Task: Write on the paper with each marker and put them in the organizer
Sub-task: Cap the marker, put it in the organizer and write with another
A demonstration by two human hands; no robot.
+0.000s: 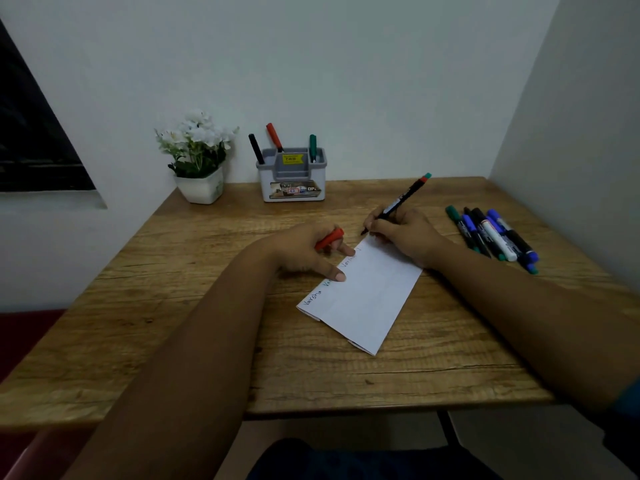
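Note:
A folded white paper (363,299) lies slanted on the wooden table (173,306), with handwriting along its left edge. My right hand (405,233) grips an uncapped black-bodied marker (401,199), its tip touching the paper's far corner. My left hand (311,251) presses two fingers on the paper's left edge and holds a red cap (329,239). The grey and white organizer (292,178) stands at the back, holding a black marker (256,148), a red marker (274,136) and a green marker (312,147). Several loose markers (495,237) lie in a pile to the right.
A white pot with white flowers (199,157) stands at the back left beside the organizer. Walls close in behind and on the right of the table. A dark window (27,133) is on the left wall.

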